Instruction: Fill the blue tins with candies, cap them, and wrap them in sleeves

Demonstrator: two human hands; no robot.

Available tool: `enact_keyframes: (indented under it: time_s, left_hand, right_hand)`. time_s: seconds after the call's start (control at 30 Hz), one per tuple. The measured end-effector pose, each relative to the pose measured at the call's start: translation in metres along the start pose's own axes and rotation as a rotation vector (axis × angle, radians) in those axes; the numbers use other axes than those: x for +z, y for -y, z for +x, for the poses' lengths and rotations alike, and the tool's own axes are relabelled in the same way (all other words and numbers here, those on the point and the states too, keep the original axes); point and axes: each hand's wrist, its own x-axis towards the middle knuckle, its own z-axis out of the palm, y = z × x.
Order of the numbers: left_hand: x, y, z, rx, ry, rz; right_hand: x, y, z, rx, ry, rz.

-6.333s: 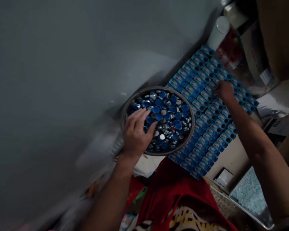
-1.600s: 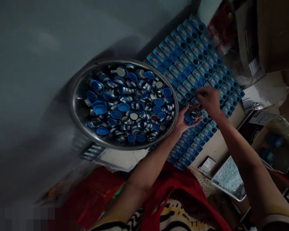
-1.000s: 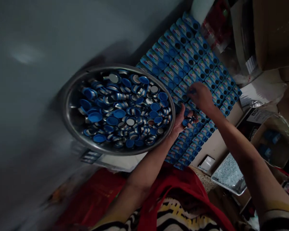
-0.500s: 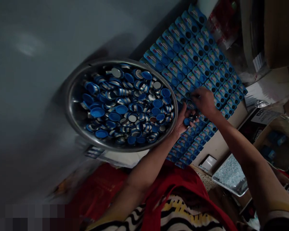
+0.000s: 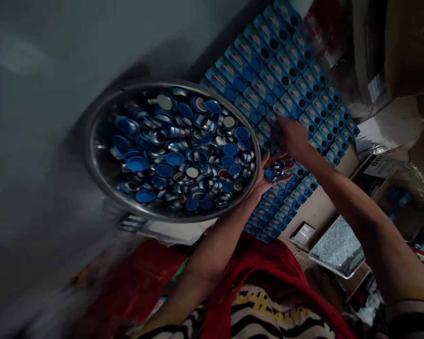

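- Several round blue-and-silver caps (image 5: 269, 174) rest in the upturned left hand (image 5: 262, 186), its fingers spread wide beneath and around them.
- Just beyond those fingers, the right hand (image 5: 296, 139) hangs over the packs, palm side turned down. Its fingers are bunched and pointing toward the left hand (the tips are dark and blurred, so I cannot tell whether they pinch a cap).
- The packs (image 5: 265, 89), blue printed cards in close rows, spread under both sets of fingers and away past them; some show a dark round spot, others a blue round.
- Just left of the left fingers stands a wide metal bowl (image 5: 102, 162), its rim close to the wrist (whether they touch is unclear).
- Inside the bowl lies a heap of loose caps (image 5: 175, 159), some blue side up, some silver side up, one reddish.
- Nearer the body than the right fingers, a bare strip of table (image 5: 313, 209) shows, with a small white box (image 5: 304, 232) near its edge.
- Past that box, well apart from the fingers, sits a shallow tray (image 5: 328, 267) of pale blue bits (image 5: 335, 240).
- Far to the right of the right fingers is a brown cardboard box (image 5: 413, 52).
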Motion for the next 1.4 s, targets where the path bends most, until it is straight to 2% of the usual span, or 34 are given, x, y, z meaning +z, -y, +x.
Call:
enact_keyframes:
  time_s: [0.1,0.2,0.33,0.43,0.5,0.6,0.7,0.83,0.93,1.03,1.1,1.2,1.3,1.4]
  left_hand:
    - [-0.004,0.003,0.001,0.007,-0.034,0.006]
    - [-0.009,0.007,0.006,0.017,-0.068,0.006]
    - [-0.009,0.012,0.013,0.007,-0.096,0.01]
    - [-0.009,0.016,0.01,0.037,-0.106,-0.001]
    - [-0.012,0.019,0.004,0.09,-0.1,-0.003]
    - [-0.019,0.021,-0.009,0.156,-0.062,0.027]
    - [-0.025,0.02,-0.018,0.17,-0.051,0.026]
    - [-0.035,0.015,-0.018,0.146,-0.014,-0.04]
    - [-0.041,0.014,-0.014,0.135,0.071,0.004]
    - [-0.041,0.015,-0.013,0.137,0.109,0.063]
    - [-0.039,0.016,-0.014,0.141,0.089,0.073]
    - [-0.033,0.017,-0.016,0.158,0.035,0.059]
    - [-0.025,0.022,-0.013,0.175,-0.027,0.041]
    - [-0.016,0.029,-0.006,0.14,-0.077,0.036]
  right_hand:
    - [-0.002,-0.006,-0.047,-0.047,-0.044,0.181]
    - [0.003,-0.012,-0.087,-0.109,-0.001,0.323]
    - [0.02,-0.017,-0.106,-0.116,0.012,0.325]
    - [0.031,-0.018,-0.098,-0.054,-0.02,0.283]
    - [0.034,-0.017,-0.085,-0.015,-0.097,0.285]
    - [0.03,-0.005,-0.059,-0.05,-0.198,0.274]
    - [0.022,0.015,-0.033,-0.071,-0.095,0.145]
    - [0.01,0.036,-0.005,0.023,0.082,-0.076]
    - [0.005,0.041,0.011,0.033,0.095,-0.099]
    - [0.003,0.037,0.011,-0.029,0.098,-0.074]
    - [0.003,0.029,-0.005,-0.044,0.089,-0.068]
    - [0.012,0.008,-0.052,-0.011,-0.006,0.061]
    - [0.033,-0.015,-0.105,-0.025,-0.066,0.321]
    - [0.062,-0.029,-0.135,-0.035,-0.131,0.457]
